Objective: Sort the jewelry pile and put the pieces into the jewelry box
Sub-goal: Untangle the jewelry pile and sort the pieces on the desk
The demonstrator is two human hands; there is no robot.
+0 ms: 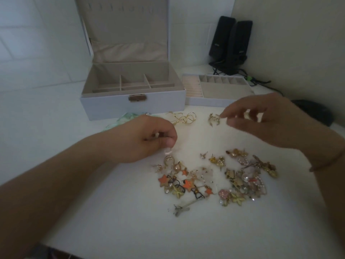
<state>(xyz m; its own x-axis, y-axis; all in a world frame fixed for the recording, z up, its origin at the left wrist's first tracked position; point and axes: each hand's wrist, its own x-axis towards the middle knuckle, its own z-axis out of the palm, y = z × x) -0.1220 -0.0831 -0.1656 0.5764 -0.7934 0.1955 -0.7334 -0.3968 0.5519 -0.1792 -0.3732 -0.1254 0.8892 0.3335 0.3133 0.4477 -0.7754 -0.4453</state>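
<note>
White table (115, 221): jewelry box (133, 101) open; left hand (147, 139) curled, right hand (261, 120) loose.

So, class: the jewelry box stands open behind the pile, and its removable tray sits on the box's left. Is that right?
Not quite. The head view shows the jewelry box open behind the pile, but the removable tray sits on the box's right, not its left.

Left hand (149, 139) curled in a pinch, right hand (265, 118) fingers loosely bent
</note>
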